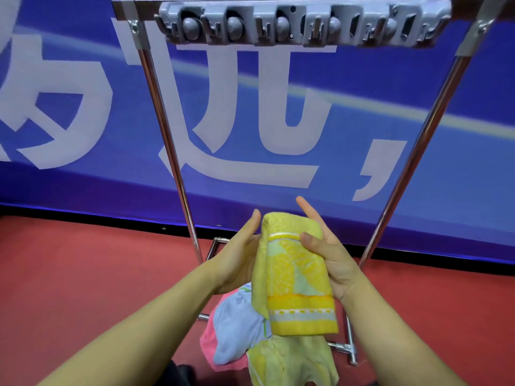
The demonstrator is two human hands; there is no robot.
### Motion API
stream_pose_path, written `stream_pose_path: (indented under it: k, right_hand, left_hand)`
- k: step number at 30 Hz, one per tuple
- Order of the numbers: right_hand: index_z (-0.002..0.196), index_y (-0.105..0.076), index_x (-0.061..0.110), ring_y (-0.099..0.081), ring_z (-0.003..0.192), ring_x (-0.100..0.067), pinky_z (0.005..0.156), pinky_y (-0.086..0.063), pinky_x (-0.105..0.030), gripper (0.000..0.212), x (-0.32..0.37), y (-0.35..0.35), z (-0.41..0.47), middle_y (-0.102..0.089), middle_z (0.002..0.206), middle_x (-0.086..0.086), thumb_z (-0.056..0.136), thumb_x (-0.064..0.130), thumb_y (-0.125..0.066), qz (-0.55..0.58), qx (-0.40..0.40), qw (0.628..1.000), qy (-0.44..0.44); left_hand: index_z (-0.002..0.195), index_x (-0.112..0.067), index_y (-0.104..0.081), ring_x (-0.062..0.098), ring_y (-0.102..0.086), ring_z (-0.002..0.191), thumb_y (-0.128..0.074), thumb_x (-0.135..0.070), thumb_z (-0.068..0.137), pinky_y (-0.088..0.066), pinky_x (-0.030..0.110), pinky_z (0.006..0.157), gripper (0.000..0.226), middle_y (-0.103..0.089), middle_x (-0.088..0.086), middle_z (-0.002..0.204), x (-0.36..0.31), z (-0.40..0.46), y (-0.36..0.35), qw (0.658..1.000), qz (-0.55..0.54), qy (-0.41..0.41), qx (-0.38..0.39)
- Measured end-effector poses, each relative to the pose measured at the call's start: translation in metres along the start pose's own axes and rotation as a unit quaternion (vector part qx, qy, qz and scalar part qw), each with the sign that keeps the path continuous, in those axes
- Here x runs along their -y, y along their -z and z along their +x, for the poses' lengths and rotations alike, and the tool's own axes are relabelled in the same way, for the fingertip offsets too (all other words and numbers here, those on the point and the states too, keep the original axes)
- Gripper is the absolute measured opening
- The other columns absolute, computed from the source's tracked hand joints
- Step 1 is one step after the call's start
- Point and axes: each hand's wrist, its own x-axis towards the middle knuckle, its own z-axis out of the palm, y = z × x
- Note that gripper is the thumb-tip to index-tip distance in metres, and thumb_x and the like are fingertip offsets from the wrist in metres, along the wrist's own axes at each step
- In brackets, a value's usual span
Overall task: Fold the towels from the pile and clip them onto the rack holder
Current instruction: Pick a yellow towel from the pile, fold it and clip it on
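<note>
A folded yellow towel [295,274] with a patterned border hangs upright between my hands at mid-frame. My left hand [239,257] cups its left edge from behind. My right hand [326,252] presses its right side, thumb on the front, index finger stretched up. High above, a grey clip holder [301,23] with several clips runs along the top bar of a chrome rack; no towel hangs from it. Below my hands lies the pile: a light blue towel [239,332], a pink towel [209,346] and another yellow towel [292,360].
The rack's two chrome legs [170,151] [412,162] slant down to a base frame [345,346] on the red floor [83,274]. A blue banner [446,190] with large white characters stands right behind the rack.
</note>
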Motion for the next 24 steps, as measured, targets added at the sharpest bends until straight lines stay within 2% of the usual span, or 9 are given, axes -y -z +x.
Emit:
stream_pose_path:
  k: [3, 6, 9, 13, 16, 21, 24]
  right_hand:
    - [0.146, -0.049, 0.038, -0.07, 0.1, -0.035, 0.084, -0.06, -0.046, 0.08, -0.007, -0.004, 0.002, -0.067, 0.121, -0.023, 0.08, 0.0, -0.074, -0.031, -0.043, 0.999, 0.003]
    - [0.147, -0.047, 0.039, -0.069, 0.102, -0.035, 0.087, -0.059, -0.048, 0.08, -0.014, -0.006, 0.006, -0.067, 0.121, -0.025, 0.083, -0.006, -0.065, -0.057, -0.066, 0.996, 0.0]
    - [0.148, -0.045, 0.038, -0.066, 0.108, -0.037, 0.091, -0.058, -0.049, 0.082, -0.019, -0.006, 0.01, -0.065, 0.127, -0.027, 0.082, -0.007, -0.066, -0.074, -0.08, 0.994, 0.006]
    - [0.15, -0.041, 0.037, -0.069, 0.106, -0.032, 0.089, -0.059, -0.047, 0.086, -0.024, -0.008, 0.015, -0.069, 0.121, -0.022, 0.081, -0.007, -0.067, -0.094, -0.103, 0.99, 0.02]
    - [0.151, -0.038, 0.036, -0.07, 0.102, -0.028, 0.086, -0.06, -0.042, 0.089, -0.031, -0.011, 0.02, -0.072, 0.113, -0.016, 0.08, -0.005, -0.074, -0.131, -0.12, 0.984, 0.029]
    - [0.15, -0.038, 0.042, -0.069, 0.102, -0.03, 0.092, -0.056, -0.049, 0.085, -0.033, -0.012, 0.022, -0.071, 0.117, -0.022, 0.086, -0.001, -0.073, -0.219, -0.133, 0.966, 0.036]
    - [0.148, -0.042, 0.039, -0.068, 0.108, -0.033, 0.094, -0.056, -0.048, 0.078, -0.032, -0.008, 0.022, -0.07, 0.121, -0.022, 0.085, 0.004, -0.072, -0.176, -0.117, 0.977, 0.017]
  left_hand:
    - [0.143, -0.006, -0.055, 0.034, -0.058, 0.133, -0.037, -0.077, 0.087, -0.047, 0.048, 0.109, 0.092, -0.061, 0.019, 0.141, 0.014, 0.004, 0.006, 0.999, -0.04, -0.025, 0.006]
    - [0.145, -0.009, -0.054, 0.035, -0.056, 0.135, -0.048, -0.071, 0.086, -0.041, 0.05, 0.114, 0.086, -0.06, 0.019, 0.143, 0.03, 0.008, 0.016, 0.997, -0.064, -0.045, -0.006]
    - [0.14, -0.01, -0.059, 0.031, -0.058, 0.132, -0.056, -0.063, 0.087, -0.041, 0.049, 0.115, 0.075, -0.063, 0.017, 0.139, 0.036, 0.007, 0.026, 0.998, -0.027, -0.036, -0.042]
    - [0.132, -0.009, -0.064, 0.031, -0.065, 0.124, -0.061, -0.049, 0.091, -0.048, 0.045, 0.109, 0.058, -0.069, 0.016, 0.131, 0.034, 0.008, 0.03, 0.996, 0.017, -0.051, -0.067]
    - [0.131, -0.008, -0.065, 0.035, -0.065, 0.122, -0.074, -0.047, 0.087, -0.048, 0.049, 0.109, 0.059, -0.069, 0.019, 0.129, 0.038, 0.011, 0.029, 0.995, 0.016, -0.05, -0.085]
    - [0.123, -0.004, -0.07, 0.038, -0.069, 0.114, -0.082, -0.023, 0.081, -0.054, 0.05, 0.101, 0.048, -0.072, 0.022, 0.121, 0.044, 0.016, 0.03, 0.994, 0.007, -0.048, -0.101]
    - [0.118, -0.004, -0.072, 0.036, -0.073, 0.106, -0.083, -0.01, 0.08, -0.058, 0.045, 0.092, 0.04, -0.074, 0.021, 0.116, 0.046, 0.016, 0.035, 0.991, 0.04, -0.058, -0.11]
